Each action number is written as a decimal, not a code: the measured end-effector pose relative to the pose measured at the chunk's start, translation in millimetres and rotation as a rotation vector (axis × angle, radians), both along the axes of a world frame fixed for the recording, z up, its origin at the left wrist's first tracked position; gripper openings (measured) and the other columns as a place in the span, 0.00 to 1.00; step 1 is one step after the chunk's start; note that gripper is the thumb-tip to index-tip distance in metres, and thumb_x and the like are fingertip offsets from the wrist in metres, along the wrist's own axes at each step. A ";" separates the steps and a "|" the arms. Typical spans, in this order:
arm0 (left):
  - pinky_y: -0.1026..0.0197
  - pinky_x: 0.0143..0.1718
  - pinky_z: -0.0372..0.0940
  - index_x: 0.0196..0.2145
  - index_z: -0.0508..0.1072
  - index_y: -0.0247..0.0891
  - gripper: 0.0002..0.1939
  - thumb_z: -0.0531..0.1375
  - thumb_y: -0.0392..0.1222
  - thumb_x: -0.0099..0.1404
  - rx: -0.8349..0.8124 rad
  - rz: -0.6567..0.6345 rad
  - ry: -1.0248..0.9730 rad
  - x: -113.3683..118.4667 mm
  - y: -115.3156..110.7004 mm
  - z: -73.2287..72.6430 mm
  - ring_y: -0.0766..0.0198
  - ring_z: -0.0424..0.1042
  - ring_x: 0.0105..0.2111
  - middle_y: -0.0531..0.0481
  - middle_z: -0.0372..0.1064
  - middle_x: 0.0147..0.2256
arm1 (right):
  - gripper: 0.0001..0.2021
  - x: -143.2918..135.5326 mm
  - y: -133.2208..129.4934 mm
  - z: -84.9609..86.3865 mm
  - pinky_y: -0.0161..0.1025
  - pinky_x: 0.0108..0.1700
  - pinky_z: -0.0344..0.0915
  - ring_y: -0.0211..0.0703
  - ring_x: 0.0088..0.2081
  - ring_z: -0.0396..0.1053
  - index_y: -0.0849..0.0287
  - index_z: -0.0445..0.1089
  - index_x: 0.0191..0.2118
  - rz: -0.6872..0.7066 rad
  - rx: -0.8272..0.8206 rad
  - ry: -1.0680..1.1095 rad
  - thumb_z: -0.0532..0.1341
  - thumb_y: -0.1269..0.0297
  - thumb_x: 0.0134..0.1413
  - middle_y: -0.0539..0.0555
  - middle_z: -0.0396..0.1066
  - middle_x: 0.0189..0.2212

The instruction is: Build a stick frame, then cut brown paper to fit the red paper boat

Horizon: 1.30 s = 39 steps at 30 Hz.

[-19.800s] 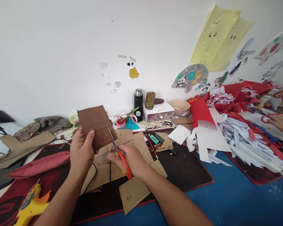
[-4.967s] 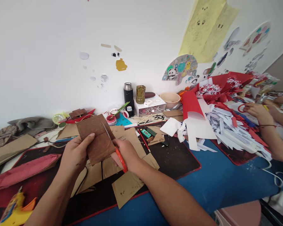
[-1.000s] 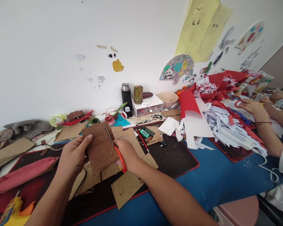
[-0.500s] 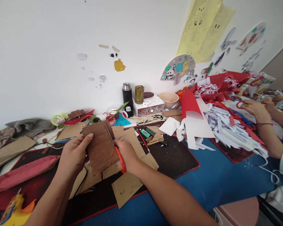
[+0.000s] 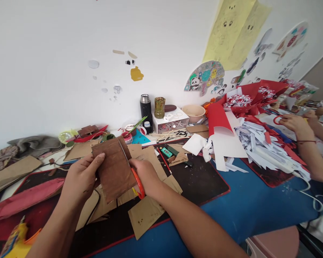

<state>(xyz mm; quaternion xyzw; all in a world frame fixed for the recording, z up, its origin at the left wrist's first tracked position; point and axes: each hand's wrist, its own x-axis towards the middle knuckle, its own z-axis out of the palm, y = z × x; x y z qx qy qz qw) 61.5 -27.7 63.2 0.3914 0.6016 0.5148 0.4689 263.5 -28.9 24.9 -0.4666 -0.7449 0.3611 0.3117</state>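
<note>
A brown-painted piece of cardboard (image 5: pixel 115 173) is held up over the table, tilted toward me. My left hand (image 5: pixel 83 175) pinches its left edge, thumb on the face and the other fingers hidden behind. My right hand (image 5: pixel 145 175) is closed round the handles of orange-handled scissors (image 5: pixel 138 182). One scissor blade lies across the face of the cardboard near its right side; the other blade is hidden behind it. Below the hands lie pieces of plain cardboard (image 5: pixel 145 218) on a dark red-edged mat (image 5: pixel 204 182).
A yellow glue gun (image 5: pixel 16 238) lies at the lower left. At the back stand a black thermos (image 5: pixel 145 107) and a white box (image 5: pixel 169 123). Paper strips (image 5: pixel 258 143) are heaped at right, beside a co-worker's hand (image 5: pixel 293 122) holding red-handled scissors.
The cardboard and both hands have barely shifted, with the scissors still across it. The view has turned very slightly, so things at the right sit a little farther right.
</note>
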 end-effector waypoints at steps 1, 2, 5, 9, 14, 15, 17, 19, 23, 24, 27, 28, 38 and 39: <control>0.62 0.23 0.66 0.40 0.81 0.39 0.35 0.79 0.68 0.44 -0.003 -0.003 0.003 -0.1 0.0 -0.2 0.56 0.77 0.27 0.49 0.80 0.30 | 0.14 0.3 0.2 0.8 0.39 0.45 0.66 0.56 0.48 0.80 0.53 0.80 0.47 0.000 -0.005 0.001 0.69 0.71 0.54 0.54 0.86 0.45; 0.62 0.23 0.66 0.38 0.80 0.40 0.34 0.78 0.68 0.44 -0.008 -0.010 0.008 0.1 -0.1 -0.5 0.57 0.75 0.26 0.50 0.79 0.29 | 0.14 0.5 0.4 1.7 0.39 0.45 0.66 0.55 0.48 0.80 0.53 0.80 0.47 -0.005 -0.014 0.002 0.68 0.71 0.55 0.54 0.86 0.45; 0.62 0.21 0.65 0.33 0.77 0.41 0.29 0.76 0.67 0.48 -0.028 -0.038 0.042 2.6 -0.6 -0.3 0.63 0.66 0.19 0.56 0.69 0.22 | 0.10 1.6 1.2 4.3 0.38 0.43 0.66 0.54 0.46 0.80 0.53 0.80 0.44 -0.029 -0.051 0.013 0.65 0.71 0.59 0.53 0.86 0.44; 0.63 0.19 0.63 0.33 0.77 0.41 0.28 0.74 0.67 0.47 -0.041 -0.037 0.077 7.6 -1.8 2.2 0.64 0.65 0.19 0.54 0.69 0.23 | 0.07 1.4 2.0 4.5 0.38 0.42 0.64 0.53 0.45 0.79 0.54 0.78 0.40 -0.048 -0.065 0.057 0.62 0.71 0.62 0.54 0.85 0.42; 0.64 0.18 0.61 0.37 0.80 0.40 0.31 0.74 0.68 0.47 -0.043 -0.048 0.081 8.0 -2.0 -0.4 0.65 0.63 0.18 0.54 0.69 0.22 | 0.09 -3.9 5.0 -5.3 0.36 0.35 0.60 0.50 0.41 0.76 0.55 0.73 0.33 -0.102 -0.188 0.122 0.58 0.69 0.64 0.51 0.81 0.33; 0.64 0.18 0.61 0.38 0.80 0.39 0.31 0.74 0.68 0.48 -0.035 -0.052 0.085 7.6 -2.0 -1.5 0.66 0.60 0.17 0.56 0.66 0.21 | 0.09 -4.8 5.7 -7.7 0.36 0.34 0.60 0.50 0.40 0.76 0.55 0.72 0.32 -0.107 -0.204 0.126 0.58 0.69 0.64 0.51 0.81 0.33; 0.64 0.18 0.60 0.39 0.81 0.39 0.31 0.74 0.68 0.49 -0.024 -0.058 0.088 7.3 -2.0 -3.0 0.68 0.56 0.16 0.59 0.63 0.19 | 0.06 -5.8 6.7 -11.1 0.36 0.34 0.59 0.50 0.40 0.77 0.55 0.72 0.33 -0.096 -0.192 0.118 0.60 0.69 0.61 0.51 0.81 0.33; 0.64 0.18 0.60 0.39 0.81 0.39 0.32 0.75 0.68 0.48 -0.026 -0.058 0.083 7.8 -2.2 -2.7 0.68 0.57 0.16 0.59 0.64 0.19 | 0.03 -5.7 6.8 -12.2 0.36 0.34 0.59 0.51 0.42 0.77 0.55 0.73 0.34 -0.083 -0.160 0.097 0.62 0.70 0.58 0.52 0.82 0.35; 0.65 0.20 0.62 0.37 0.81 0.39 0.34 0.76 0.70 0.44 -0.037 -0.038 0.073 10.0 -3.1 0.7 0.66 0.63 0.19 0.57 0.68 0.22 | 0.04 -4.3 4.8 -9.3 0.37 0.36 0.60 0.53 0.44 0.78 0.55 0.75 0.34 -0.078 -0.134 0.068 0.63 0.71 0.56 0.52 0.84 0.37; 0.65 0.20 0.62 0.35 0.80 0.39 0.35 0.77 0.71 0.43 -0.033 -0.035 0.076 10.3 -3.2 1.5 0.67 0.63 0.19 0.57 0.67 0.21 | 0.04 -4.0 4.3 -8.4 0.37 0.36 0.61 0.54 0.44 0.78 0.55 0.75 0.34 -0.075 -0.128 0.063 0.64 0.71 0.55 0.52 0.84 0.37; 0.64 0.20 0.64 0.34 0.80 0.39 0.38 0.78 0.73 0.38 -0.044 -0.026 0.060 11.2 -3.0 3.1 0.65 0.66 0.20 0.57 0.67 0.21 | 0.05 -3.8 3.4 -7.4 0.37 0.36 0.61 0.55 0.43 0.79 0.55 0.76 0.34 -0.073 -0.114 0.052 0.64 0.72 0.52 0.52 0.84 0.37; 0.64 0.20 0.65 0.35 0.80 0.39 0.39 0.78 0.73 0.36 -0.055 -0.021 0.046 11.5 -2.5 3.2 0.63 0.68 0.21 0.56 0.69 0.22 | 0.05 -4.0 3.6 -7.8 0.37 0.36 0.61 0.55 0.43 0.79 0.55 0.76 0.34 -0.074 -0.113 0.049 0.64 0.73 0.52 0.53 0.84 0.37; 0.62 0.22 0.68 0.39 0.81 0.39 0.38 0.78 0.70 0.39 -0.072 -0.038 0.033 10.1 0.3 0.1 0.59 0.74 0.23 0.50 0.79 0.28 | 0.06 -5.5 7.2 -19.4 0.36 0.34 0.59 0.56 0.45 0.80 0.55 0.72 0.31 -0.062 -0.127 0.032 0.64 0.75 0.48 0.51 0.83 0.36; 0.63 0.21 0.67 0.38 0.81 0.39 0.38 0.78 0.69 0.38 -0.076 -0.033 0.037 10.7 -0.4 1.3 0.60 0.74 0.23 0.50 0.78 0.27 | 0.07 -5.2 6.7 -19.4 0.36 0.34 0.59 0.56 0.45 0.80 0.55 0.72 0.31 -0.056 -0.119 0.032 0.65 0.75 0.46 0.51 0.83 0.36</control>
